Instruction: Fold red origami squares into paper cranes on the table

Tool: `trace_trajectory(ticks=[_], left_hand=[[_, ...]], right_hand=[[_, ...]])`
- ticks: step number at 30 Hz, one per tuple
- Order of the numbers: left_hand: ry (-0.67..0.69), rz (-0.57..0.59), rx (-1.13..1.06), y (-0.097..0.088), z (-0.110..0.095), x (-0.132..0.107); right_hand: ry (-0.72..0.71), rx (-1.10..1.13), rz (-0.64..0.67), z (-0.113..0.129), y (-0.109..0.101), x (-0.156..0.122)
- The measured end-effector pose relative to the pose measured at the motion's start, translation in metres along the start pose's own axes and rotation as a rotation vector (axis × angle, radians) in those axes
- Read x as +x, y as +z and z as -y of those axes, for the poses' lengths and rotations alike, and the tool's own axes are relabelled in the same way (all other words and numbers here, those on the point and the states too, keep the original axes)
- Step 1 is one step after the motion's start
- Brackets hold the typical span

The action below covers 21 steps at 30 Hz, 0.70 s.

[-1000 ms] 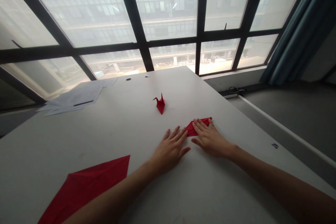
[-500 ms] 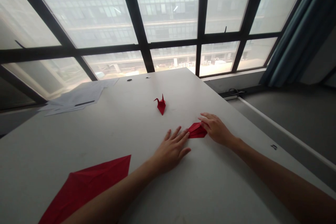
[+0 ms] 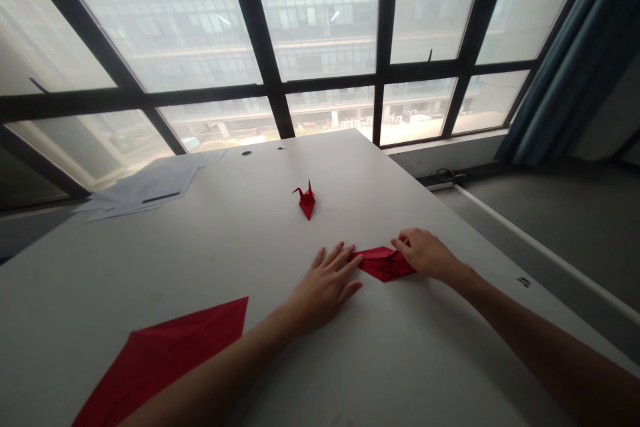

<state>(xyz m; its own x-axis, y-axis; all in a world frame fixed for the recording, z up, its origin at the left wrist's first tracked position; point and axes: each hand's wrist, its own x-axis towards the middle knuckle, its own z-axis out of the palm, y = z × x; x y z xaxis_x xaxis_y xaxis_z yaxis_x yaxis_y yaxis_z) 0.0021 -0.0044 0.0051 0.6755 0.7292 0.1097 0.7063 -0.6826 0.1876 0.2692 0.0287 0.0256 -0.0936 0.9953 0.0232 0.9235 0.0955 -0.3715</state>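
A folded piece of red paper [image 3: 383, 263] lies on the white table between my two hands. My left hand [image 3: 327, 283] rests flat with fingers spread, its fingertips over the paper's left tip. At the other end, my right hand [image 3: 425, 252] has its fingers curled and pinches the paper's upper right part. Beyond my hands stands a finished red paper crane [image 3: 307, 202]. A larger sheet of creased red paper [image 3: 170, 347] lies at the lower left, partly hidden under my left forearm.
White papers [image 3: 145, 183] with a dark pen [image 3: 161, 198] on them lie at the table's far left. The white table [image 3: 225, 233] reaches to the windows. Beyond its right edge are a white rail [image 3: 540, 247] and a blue curtain [image 3: 565, 60].
My right hand has moved slightly right and down, its fingers now more curled. The folded paper has opened out wider to the right. My left hand has stayed in place.
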Motion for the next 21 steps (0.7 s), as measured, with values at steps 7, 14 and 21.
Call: trace_trajectory(ticks=[7, 14, 21], left_hand=[[0.005, -0.006, -0.005, 0.001, 0.002, 0.0], [-0.036, -0.06, -0.072, 0.0, 0.0, 0.0], [-0.237, -0.457, -0.194, -0.003, 0.0, 0.005]], right_hand=[[0.043, 0.347, 0.247, -0.001, -0.012, -0.001], [0.067, 0.674, 0.303, 0.002, -0.014, -0.005], [-0.242, 0.666, -0.237, 0.011, -0.005, -0.005]])
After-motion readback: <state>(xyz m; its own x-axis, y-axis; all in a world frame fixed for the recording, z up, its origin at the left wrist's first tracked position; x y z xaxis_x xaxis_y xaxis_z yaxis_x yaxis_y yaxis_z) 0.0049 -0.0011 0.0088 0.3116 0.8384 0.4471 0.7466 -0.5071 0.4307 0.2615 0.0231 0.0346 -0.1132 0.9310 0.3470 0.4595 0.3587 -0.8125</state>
